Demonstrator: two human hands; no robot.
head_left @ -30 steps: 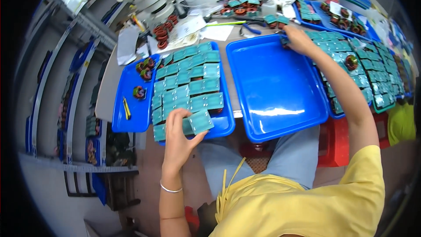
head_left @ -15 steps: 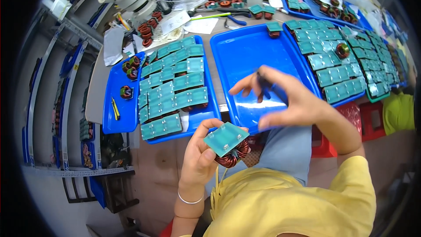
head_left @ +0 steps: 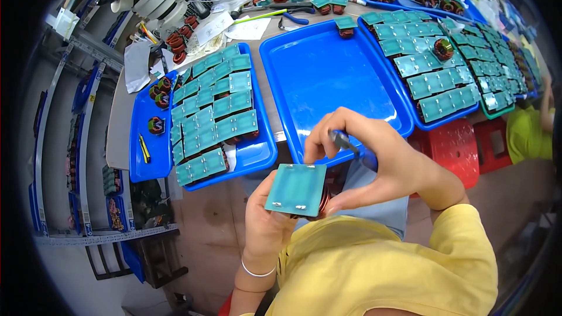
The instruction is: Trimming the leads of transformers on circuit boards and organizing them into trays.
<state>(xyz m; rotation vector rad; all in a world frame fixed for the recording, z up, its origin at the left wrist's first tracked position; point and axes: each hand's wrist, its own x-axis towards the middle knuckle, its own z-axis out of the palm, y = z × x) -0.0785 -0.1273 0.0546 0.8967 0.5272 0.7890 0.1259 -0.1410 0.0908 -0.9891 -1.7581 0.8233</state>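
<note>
Now the left hand point(head_left: 266, 208) grips a green-topped coil point(head_left: 296, 190) just off the counter's point(head_left: 121, 123) near edge, right hand point(head_left: 351, 167) curled round a dark tool point(head_left: 367, 158) beside it. Open room at one o'clock: a near-bare blue tray point(head_left: 333, 76); packed trays point(head_left: 266, 153) crowd ten and two.

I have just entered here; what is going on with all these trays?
A person in a yellow top holds up a square green board with a copper-coloured coil under it, using the left hand. The right hand carries a dark-tipped tool, and its thumb seems to touch the coil. The middle blue tray contains one similar piece, in its far right corner; the left tray and right tray hold rows of them.
</note>
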